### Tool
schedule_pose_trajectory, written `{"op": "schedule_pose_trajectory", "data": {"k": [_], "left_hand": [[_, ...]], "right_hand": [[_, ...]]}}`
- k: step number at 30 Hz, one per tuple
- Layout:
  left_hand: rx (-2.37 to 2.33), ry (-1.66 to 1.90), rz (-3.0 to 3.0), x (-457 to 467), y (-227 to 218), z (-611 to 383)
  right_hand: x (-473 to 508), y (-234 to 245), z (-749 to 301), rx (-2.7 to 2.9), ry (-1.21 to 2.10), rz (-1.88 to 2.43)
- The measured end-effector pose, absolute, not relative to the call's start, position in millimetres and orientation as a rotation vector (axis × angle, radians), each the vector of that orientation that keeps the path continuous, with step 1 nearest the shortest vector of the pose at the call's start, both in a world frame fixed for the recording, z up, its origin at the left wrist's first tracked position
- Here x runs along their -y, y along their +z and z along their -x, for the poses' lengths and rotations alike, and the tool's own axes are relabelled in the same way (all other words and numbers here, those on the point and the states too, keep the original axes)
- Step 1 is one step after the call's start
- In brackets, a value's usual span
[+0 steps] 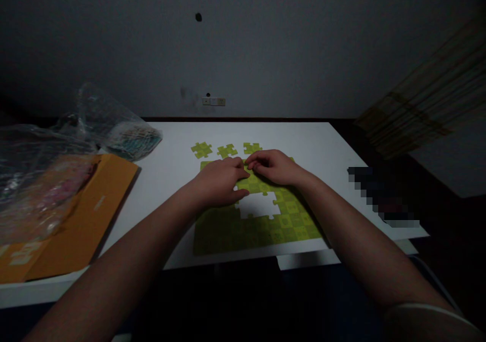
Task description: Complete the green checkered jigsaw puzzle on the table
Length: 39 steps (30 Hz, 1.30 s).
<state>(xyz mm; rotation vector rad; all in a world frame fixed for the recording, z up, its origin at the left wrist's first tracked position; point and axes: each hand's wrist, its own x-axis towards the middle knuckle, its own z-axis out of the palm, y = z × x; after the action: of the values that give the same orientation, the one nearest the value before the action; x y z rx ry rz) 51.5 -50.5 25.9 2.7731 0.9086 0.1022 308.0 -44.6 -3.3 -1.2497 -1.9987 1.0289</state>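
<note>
A yellow-green jigsaw puzzle (261,228) lies flat on the white table (311,144), mostly joined, with a white gap (257,206) near its middle. My left hand (220,180) rests palm-down on the puzzle's upper left part, fingers curled toward the centre. My right hand (274,166) lies beside it on the upper edge, fingertips pressing on a piece where both hands meet. Three loose green pieces (226,150) sit in a row just beyond the hands.
An orange-brown envelope (81,215) lies at the table's left, under crumpled clear plastic bags (114,124) with small items inside. A wall with a socket (214,101) stands behind. A blurred dark object (379,198) sits at the table's right edge.
</note>
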Motion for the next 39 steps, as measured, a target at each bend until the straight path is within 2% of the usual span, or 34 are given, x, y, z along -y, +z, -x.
{"op": "schedule_pose_trajectory", "data": {"k": [18, 28, 39], "left_hand": [[-0.929, -0.048, -2.867, 59.0, 38.4, -61.2], [-0.885, 0.219, -2.641, 40.8, 21.7, -33.6], [-0.866, 0.127, -2.713, 45.2, 32.0, -40.8]], "right_hand": [[44.4, -0.9, -303.7, 2.048, 0.946, 1.257], [51.4, 4.5, -305.6, 2.121, 0.951, 1.274], [50.2, -1.6, -309.0, 2.196, 0.899, 1.223]]}}
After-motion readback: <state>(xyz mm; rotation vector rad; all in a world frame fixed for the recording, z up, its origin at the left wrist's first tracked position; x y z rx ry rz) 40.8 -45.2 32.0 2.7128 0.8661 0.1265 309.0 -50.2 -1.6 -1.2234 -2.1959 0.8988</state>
